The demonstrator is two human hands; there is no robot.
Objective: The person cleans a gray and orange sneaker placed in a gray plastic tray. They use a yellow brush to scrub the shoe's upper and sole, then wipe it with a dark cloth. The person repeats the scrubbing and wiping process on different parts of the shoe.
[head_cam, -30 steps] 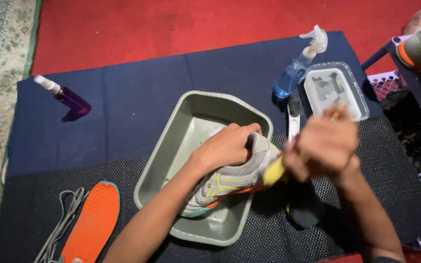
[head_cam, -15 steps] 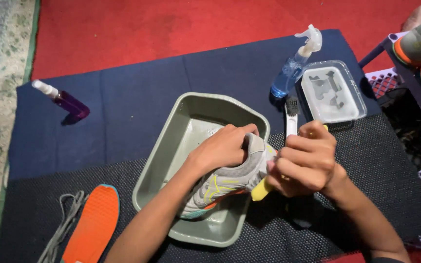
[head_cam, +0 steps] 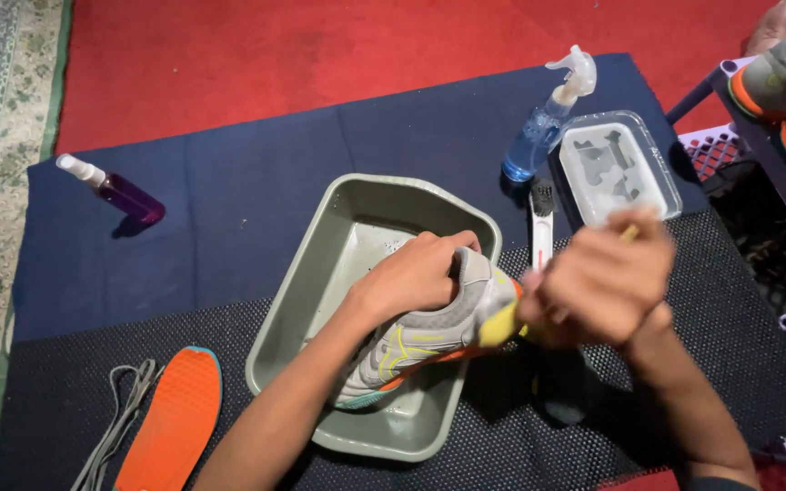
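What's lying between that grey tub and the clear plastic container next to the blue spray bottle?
In the head view, a white-handled brush with dark bristles lies on the mat between the grey tub and the clear container.

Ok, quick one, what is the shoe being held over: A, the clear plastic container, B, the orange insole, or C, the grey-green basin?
C: the left hand holds the grey shoe over the grey-green basin, while the clear plastic container and the orange insole lie apart from it.
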